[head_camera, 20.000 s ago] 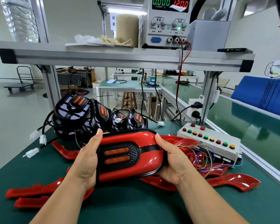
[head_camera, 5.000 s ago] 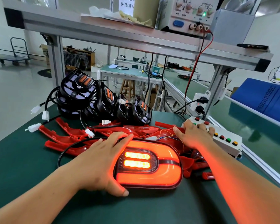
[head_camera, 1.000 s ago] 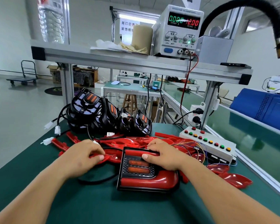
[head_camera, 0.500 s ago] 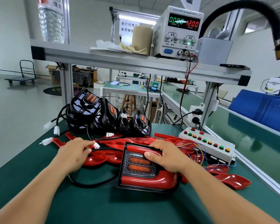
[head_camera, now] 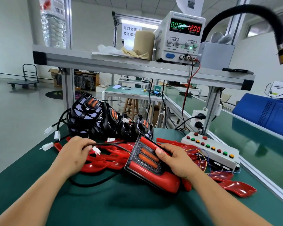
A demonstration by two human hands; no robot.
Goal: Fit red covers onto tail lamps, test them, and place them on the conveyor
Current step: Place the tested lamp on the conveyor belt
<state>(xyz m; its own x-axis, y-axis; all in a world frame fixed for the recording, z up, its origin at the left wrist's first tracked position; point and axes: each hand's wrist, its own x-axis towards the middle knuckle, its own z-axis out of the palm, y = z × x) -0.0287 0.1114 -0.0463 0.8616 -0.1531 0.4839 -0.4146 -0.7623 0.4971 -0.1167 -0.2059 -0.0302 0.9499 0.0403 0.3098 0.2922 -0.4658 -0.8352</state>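
The right hand point(head_camera: 175, 160) grips the tilted tail lamp point(head_camera: 147, 172). The left hand point(head_camera: 73, 152) pinches a black cable point(head_camera: 111, 144) by its connector point(head_camera: 96, 150).

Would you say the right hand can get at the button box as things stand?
Probably not yet: the right hand grips the covered tail lamp. The button box lies close on its right with only coloured wires between, so once freed it should reach.
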